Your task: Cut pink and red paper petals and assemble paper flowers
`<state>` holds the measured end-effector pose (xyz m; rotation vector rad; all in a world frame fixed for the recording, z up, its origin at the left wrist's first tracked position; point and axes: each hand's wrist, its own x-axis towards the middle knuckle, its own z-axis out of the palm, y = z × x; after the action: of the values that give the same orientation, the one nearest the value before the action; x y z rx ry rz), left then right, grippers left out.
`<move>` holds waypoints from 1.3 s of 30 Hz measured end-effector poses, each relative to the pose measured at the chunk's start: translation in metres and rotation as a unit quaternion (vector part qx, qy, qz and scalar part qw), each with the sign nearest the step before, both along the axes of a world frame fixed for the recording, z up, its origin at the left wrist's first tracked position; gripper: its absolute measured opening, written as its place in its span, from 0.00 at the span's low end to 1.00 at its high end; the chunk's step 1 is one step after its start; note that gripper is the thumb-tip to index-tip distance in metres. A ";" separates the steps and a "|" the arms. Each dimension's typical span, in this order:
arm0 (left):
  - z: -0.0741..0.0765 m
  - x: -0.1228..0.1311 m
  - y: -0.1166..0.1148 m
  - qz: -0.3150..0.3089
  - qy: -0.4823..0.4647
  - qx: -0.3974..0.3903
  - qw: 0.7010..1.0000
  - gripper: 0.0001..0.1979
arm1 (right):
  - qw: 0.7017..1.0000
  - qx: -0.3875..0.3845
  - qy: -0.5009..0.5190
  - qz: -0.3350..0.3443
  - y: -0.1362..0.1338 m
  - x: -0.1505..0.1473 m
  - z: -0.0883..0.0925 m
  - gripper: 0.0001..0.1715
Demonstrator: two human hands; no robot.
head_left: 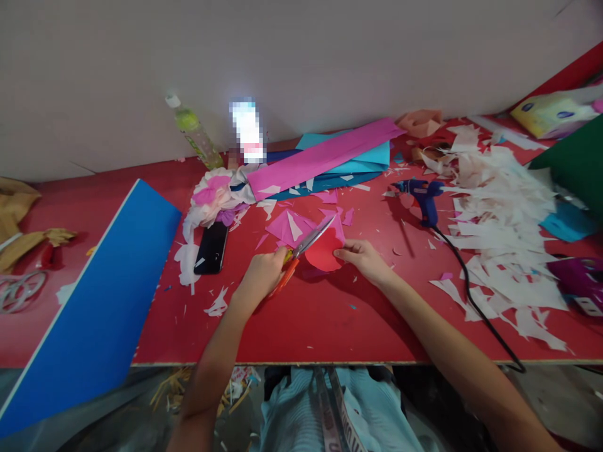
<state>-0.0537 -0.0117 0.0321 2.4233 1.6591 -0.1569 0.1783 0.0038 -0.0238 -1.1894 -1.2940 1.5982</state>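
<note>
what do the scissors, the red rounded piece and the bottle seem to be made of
Scissors: silvery, shiny blades suggest metal, probably steel; the orange and yellow handles look like smooth plastic. Red rounded piece: thin, flat and dull, so matte paper or card; which, I can't tell. Bottle: likely clear plastic, since its body looks see-through.

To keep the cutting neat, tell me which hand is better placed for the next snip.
Probably the left: the left hand holds the scissors at the red paper, while the right hand pinches that paper's edge.
</note>
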 end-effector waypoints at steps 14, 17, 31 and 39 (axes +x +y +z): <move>0.001 0.000 -0.001 0.027 -0.052 0.047 0.997 0.18 | 0.999 0.012 -0.038 0.029 0.001 0.002 -0.001 0.11; 0.005 0.004 -0.002 0.013 -0.022 0.029 0.999 0.15 | 0.997 0.015 -0.049 0.060 0.001 0.003 -0.001 0.11; 0.007 0.005 -0.003 0.010 -0.016 0.009 1.000 0.14 | 0.991 0.036 -0.077 0.102 0.001 0.005 -0.003 0.11; 0.009 0.003 -0.002 -0.006 -0.010 0.020 1.000 0.12 | 0.991 0.030 -0.067 0.112 0.001 0.005 -0.003 0.11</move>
<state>-0.0505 -0.0141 0.0407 2.4566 1.6539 -0.1011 0.1831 0.0050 -0.0266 -1.1647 -1.5977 1.6464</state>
